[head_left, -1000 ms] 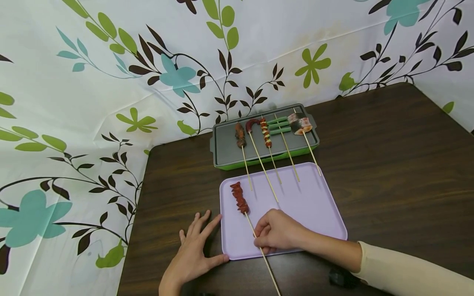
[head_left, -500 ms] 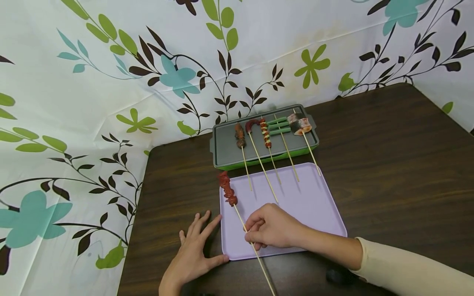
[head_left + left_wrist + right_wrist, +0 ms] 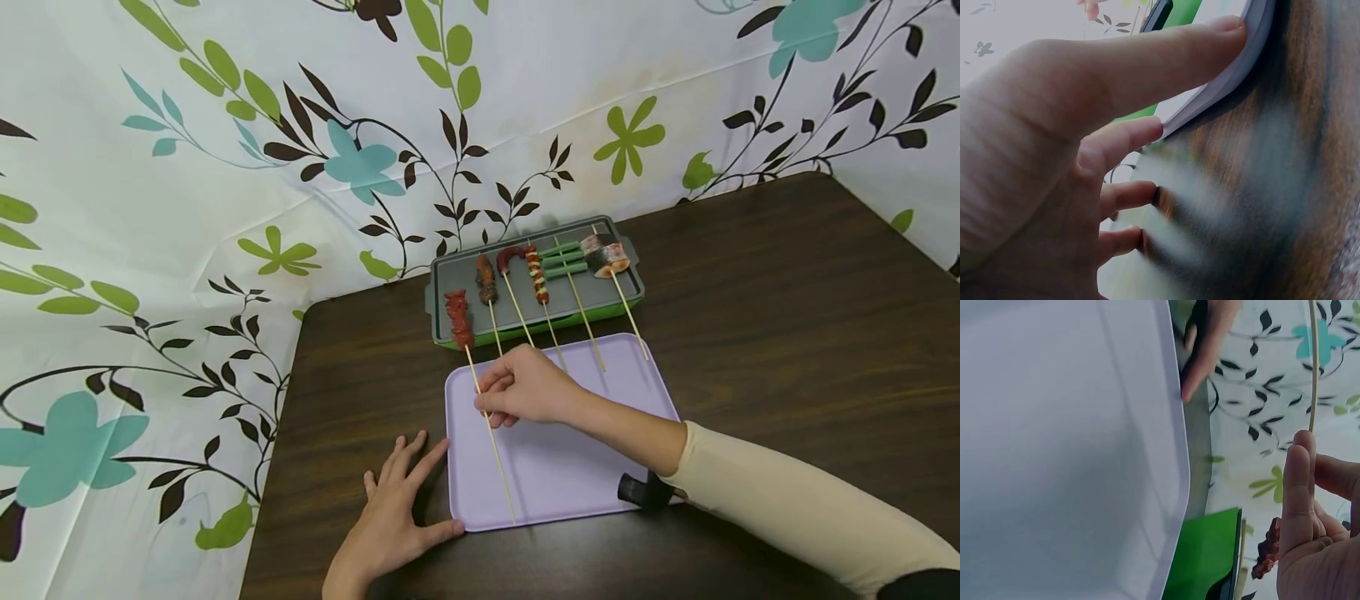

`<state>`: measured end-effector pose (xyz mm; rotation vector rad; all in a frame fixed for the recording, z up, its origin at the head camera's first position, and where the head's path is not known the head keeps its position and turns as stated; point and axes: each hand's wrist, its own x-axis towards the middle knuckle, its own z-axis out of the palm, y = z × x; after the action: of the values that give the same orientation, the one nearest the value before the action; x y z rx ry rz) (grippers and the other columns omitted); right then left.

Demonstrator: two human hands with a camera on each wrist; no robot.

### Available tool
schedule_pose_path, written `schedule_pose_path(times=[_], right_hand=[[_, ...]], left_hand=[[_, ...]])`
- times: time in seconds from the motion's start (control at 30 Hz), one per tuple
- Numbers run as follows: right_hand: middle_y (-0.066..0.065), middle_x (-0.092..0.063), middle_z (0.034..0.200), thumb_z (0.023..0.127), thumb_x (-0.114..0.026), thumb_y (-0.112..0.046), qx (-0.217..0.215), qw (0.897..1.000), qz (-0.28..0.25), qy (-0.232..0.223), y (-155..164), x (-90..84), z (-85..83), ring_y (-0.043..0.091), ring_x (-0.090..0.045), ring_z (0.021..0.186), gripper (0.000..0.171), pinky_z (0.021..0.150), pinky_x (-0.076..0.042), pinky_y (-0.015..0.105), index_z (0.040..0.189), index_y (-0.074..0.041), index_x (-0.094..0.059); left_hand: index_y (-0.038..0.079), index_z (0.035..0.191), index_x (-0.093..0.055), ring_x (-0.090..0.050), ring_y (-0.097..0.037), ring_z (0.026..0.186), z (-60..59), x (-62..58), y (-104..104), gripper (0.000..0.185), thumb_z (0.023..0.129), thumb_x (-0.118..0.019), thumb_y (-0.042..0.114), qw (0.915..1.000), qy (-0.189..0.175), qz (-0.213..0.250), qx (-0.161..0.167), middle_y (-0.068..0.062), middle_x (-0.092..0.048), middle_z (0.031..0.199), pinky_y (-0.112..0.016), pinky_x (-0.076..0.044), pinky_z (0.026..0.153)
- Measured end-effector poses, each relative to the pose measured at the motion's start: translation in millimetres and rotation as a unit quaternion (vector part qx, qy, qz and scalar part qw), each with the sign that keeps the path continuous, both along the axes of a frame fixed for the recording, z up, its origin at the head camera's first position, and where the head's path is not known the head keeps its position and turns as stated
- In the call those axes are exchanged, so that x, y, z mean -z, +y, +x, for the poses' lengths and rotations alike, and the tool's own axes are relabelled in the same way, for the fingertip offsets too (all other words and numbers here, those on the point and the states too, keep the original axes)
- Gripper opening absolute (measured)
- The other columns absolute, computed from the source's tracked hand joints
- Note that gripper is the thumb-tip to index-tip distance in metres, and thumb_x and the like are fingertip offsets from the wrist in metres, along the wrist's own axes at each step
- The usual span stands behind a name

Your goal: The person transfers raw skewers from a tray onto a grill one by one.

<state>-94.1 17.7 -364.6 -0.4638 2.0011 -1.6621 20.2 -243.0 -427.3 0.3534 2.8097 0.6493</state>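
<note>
Left hand lies flat on the table, fingers straight and spread, index finger and thumb touching the near-left corner of the lilac tray; the left wrist view confirms fingertips pressed against the tray's rim, steadying it. Next to the right: red skewer, stick pinched between the thumb and fingers of the right hand. Change over the last second: the skewer lay on the tray with its meat end near the tray's left edge; it is now lifted and carried forward, meat end over the left part of the grill pan, just beside the dark skewer that is leftmost of the five already there (stick still trailing back over the tray). Right hand has moved from the tray's near edge to its far half. Judgement: transfer from tray to pan is nearly complete; whether the meat rests on the pan surface or hovers above it cannot be told. Farther right on the pan: curved sausage skewer, striped skewer, green skewer, fish skewer.
</note>
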Motion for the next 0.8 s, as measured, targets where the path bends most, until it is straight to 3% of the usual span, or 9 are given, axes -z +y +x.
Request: schedule_pose_path(times=[0.37, 0.47, 0.67, 0.8], right_hand=[[0.010, -0.071, 0.069, 0.089, -0.071, -0.005, 0.048, 0.998, 0.035, -0.022, -13, -4.9, -46.1, 0.022, -0.070, 0.061, 0.008, 0.054, -0.056, 0.030, 0.091, 0.003, -0.071], [0.010, -0.071, 0.069, 0.089, -0.071, -0.005, 0.053, 0.997, 0.045, -0.025, -16, -5.6, -52.4, 0.020, -0.070, 0.060, 0.008, 0.054, -0.056, 0.030, 0.091, 0.003, -0.071], [0.009, -0.071, 0.069, 0.088, -0.072, -0.008, 0.061, 0.995, 0.070, -0.028, -20, -3.9, -58.3, 0.032, -0.072, 0.073, 0.008, 0.054, -0.056, 0.031, 0.090, 0.000, -0.072], [0.008, -0.071, 0.066, 0.088, -0.072, -0.008, 0.068, 0.994, 0.082, -0.022, -22, -2.9, -60.3, 0.032, -0.072, 0.072, 0.008, 0.054, -0.057, 0.030, 0.089, 0.000, -0.073]], left_hand=[[0.045, 0.152, -0.028, -0.007, -0.040, 0.147, 0.7, 0.2, 1, 0.099, 0.069, -0.075, 0.070, 1.0000, 0.001, 0.004, 0.000, -0.006, -0.020, 0.161, -0.086, -0.006, 0.091], [0.044, 0.152, -0.029, -0.007, -0.041, 0.147, 0.9, 0.6, 1, 0.099, 0.069, -0.075, 0.070, 1.0000, 0.004, 0.005, 0.001, -0.006, -0.020, 0.161, -0.086, -0.006, 0.091], [0.043, 0.152, -0.030, -0.008, -0.040, 0.147, 0.7, 2.2, 1, 0.100, 0.068, -0.077, 0.067, 0.9999, 0.009, 0.008, 0.001, -0.006, -0.021, 0.161, -0.086, -0.007, 0.091], [0.044, 0.152, -0.029, -0.008, -0.040, 0.147, 0.4, 2.1, 0, 0.100, 0.068, -0.077, 0.068, 0.9999, 0.007, 0.008, 0.000, -0.006, -0.021, 0.161, -0.086, -0.007, 0.091]])
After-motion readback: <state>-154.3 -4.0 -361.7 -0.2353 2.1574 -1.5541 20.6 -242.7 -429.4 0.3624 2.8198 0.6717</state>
